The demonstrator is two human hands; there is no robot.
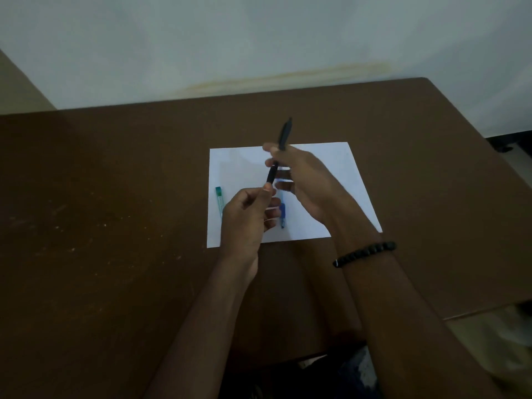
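Observation:
A black pen (283, 136) is held above a white sheet of paper (239, 168) on the brown table (115, 197). My right hand (305, 182) grips the pen's middle between thumb and fingers. My left hand (247, 214) pinches the pen's lower tip. The pen points up and away, its top end clear of both hands. A blue pen (282, 216) lies on the paper between my hands, partly hidden by them. A small green-capped clear tube (219, 198) lies on the paper's left edge.
The table's far edge meets a pale wall (259, 38). Its right edge drops off to the floor (512, 151). A black bead bracelet (365, 253) is on my right wrist.

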